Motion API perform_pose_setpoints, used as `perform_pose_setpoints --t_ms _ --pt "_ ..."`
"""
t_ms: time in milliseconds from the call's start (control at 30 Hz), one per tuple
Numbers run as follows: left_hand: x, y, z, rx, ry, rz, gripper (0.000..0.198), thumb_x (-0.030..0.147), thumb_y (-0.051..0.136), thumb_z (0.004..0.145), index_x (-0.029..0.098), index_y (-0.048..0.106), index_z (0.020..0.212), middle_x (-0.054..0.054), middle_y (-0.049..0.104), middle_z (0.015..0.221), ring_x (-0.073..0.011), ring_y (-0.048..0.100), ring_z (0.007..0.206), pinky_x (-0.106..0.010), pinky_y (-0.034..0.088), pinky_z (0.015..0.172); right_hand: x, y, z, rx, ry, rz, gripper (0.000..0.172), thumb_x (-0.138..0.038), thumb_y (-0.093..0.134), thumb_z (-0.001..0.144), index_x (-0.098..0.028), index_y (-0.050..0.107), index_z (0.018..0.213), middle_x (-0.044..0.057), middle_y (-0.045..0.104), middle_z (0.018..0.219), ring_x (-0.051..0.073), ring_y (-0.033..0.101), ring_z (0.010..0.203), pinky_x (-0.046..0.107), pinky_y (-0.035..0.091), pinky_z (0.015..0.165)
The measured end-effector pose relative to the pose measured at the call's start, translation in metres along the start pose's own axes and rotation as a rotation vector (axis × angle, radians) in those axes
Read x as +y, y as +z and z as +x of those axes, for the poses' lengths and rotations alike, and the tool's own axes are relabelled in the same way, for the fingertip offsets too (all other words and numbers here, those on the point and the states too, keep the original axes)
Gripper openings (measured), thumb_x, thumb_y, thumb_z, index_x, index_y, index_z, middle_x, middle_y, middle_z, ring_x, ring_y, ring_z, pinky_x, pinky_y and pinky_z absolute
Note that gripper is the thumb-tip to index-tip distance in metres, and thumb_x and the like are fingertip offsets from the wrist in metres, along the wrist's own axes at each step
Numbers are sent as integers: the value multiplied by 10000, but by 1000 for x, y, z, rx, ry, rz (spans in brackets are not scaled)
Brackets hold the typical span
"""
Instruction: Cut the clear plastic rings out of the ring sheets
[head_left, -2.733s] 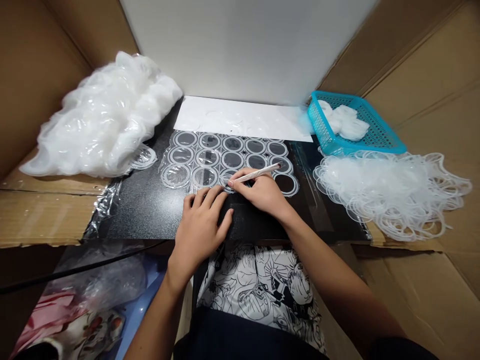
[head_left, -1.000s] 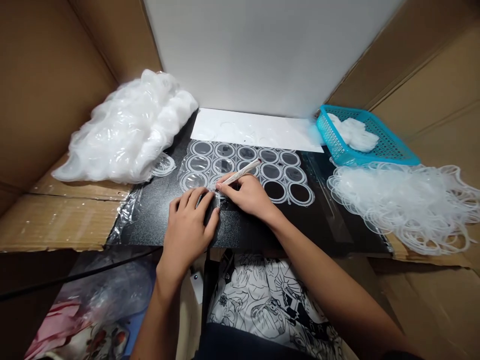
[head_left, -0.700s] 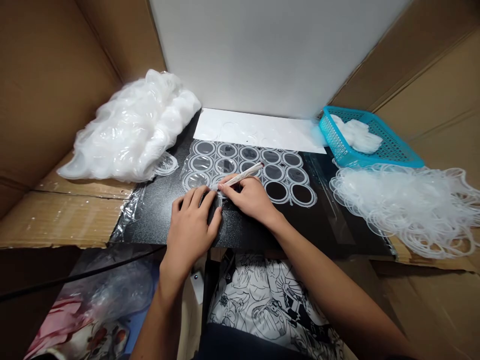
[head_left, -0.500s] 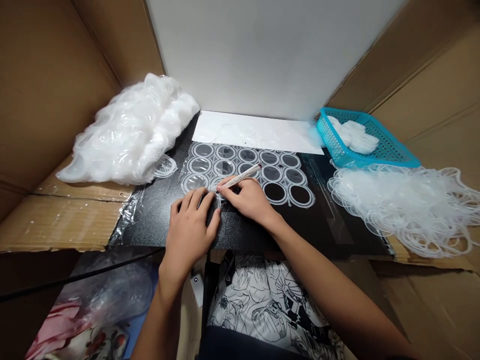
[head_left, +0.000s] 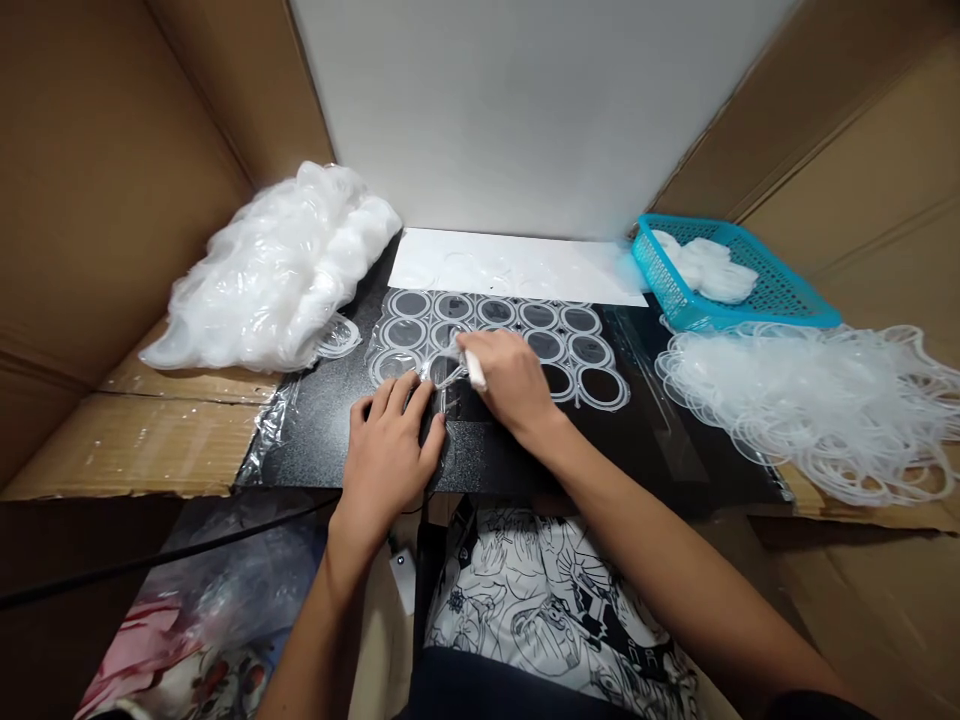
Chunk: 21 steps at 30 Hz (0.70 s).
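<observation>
Since the frame half a second ago, the right hand (head_left: 514,380) has rolled over, and the white stick (head_left: 475,370) in it has swung from slanting up and right to pointing down towards me. Right grip: fingers folded around the stick, fingertips together at some clear film; I cannot tell how firmly they pinch it. Left hand (head_left: 390,435): spread palm-down, grasping nothing, fingertips on the near edge of the ring sheet (head_left: 495,312). Sheet lies flat on the black counter (head_left: 315,440), except one ring (head_left: 453,379) between the hands, which looks partly raised.

Risks, my judgement: a hard tug could tear the thin ring; lighter pressure from the left fingertips would let the whole sheet slide. The stick's hidden tip might snag a neighbouring ring.

Containers: the blue basket (head_left: 742,320) holds white bundles (head_left: 709,270), grouped at its left side. Loose rings (head_left: 817,400) are heaped outside, just in front of it. Below the counter, a clear plastic bag (head_left: 247,565); contents unreadable.
</observation>
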<state>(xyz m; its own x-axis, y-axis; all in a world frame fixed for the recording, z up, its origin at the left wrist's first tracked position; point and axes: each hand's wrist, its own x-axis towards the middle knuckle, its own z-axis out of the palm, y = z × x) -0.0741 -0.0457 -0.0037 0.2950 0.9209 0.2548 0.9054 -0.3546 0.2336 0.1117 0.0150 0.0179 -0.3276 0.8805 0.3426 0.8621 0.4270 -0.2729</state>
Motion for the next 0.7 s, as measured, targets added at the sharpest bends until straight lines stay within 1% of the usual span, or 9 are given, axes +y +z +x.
perform_pose_setpoints --t_ms 133,200,267,300,367,400,500,600,700 --pt "1 1 -1 0 -7 -12 374 369 473 1060 254 591 1396 -105 582 1531 -320 497 1424 -522 384 1106 43 -19 10 229 263 52 364 -225 433 1064 -170 774 1179 144 788 1108 294 705 940 477 537 892" --pt "2 0 -2 4 -14 -30 364 366 484 1058 249 598 1383 -108 589 1520 -323 501 1418 -528 381 1108 60 -29 13 339 403 59 346 -247 470 1046 -166 789 1152 156 788 1091 308 712 943 494 536 908" --pt "2 -1 -3 14 -13 -86 346 354 500 1054 245 609 1364 -108 608 1489 -313 518 1403 -516 381 1116 62 -34 16 415 485 101 330 -266 502 1034 -161 799 1131 169 786 1095 312 717 954 496 537 923" --pt "0 -3 -4 30 -16 -136 340 344 509 1051 240 612 1358 -107 621 1468 -300 533 1389 -496 387 1120 56 -34 18 407 486 160 325 -284 513 1035 -166 804 1119 163 791 1078 301 721 933 486 547 912" --pt "-6 -6 -6 97 -49 -232 329 325 522 1043 222 625 1338 -105 645 1419 -272 575 1337 -447 411 1115 31 -26 24 281 392 348 316 -324 530 1046 -192 812 1098 127 803 1051 259 730 880 443 575 876" --pt "-12 -8 -6 139 -79 -250 319 321 525 1040 214 638 1319 -104 655 1394 -266 594 1308 -434 419 1108 16 -19 27 171 306 455 299 -338 545 1046 -215 814 1093 100 810 1044 239 735 866 420 586 864" --pt "-34 -14 -7 205 -159 -170 258 313 526 1030 215 697 1197 -92 689 1310 -281 633 1227 -456 421 1076 -23 9 39 -79 68 636 226 -318 605 1025 -256 821 1048 39 811 1132 212 743 1043 376 555 999" --pt "-54 -16 -7 161 -127 -135 240 290 530 1014 226 712 1157 -78 705 1286 -278 636 1226 -456 421 1062 -37 30 46 -188 73 706 198 -309 641 999 -233 823 989 42 810 1154 219 729 1137 366 518 1068" --pt "-61 -16 -7 145 -91 -135 279 296 527 1014 230 701 1222 -80 701 1323 -273 619 1264 -451 416 1077 -37 37 44 -208 119 752 195 -310 647 990 -222 820 982 47 808 1159 223 739 1120 367 526 1054"
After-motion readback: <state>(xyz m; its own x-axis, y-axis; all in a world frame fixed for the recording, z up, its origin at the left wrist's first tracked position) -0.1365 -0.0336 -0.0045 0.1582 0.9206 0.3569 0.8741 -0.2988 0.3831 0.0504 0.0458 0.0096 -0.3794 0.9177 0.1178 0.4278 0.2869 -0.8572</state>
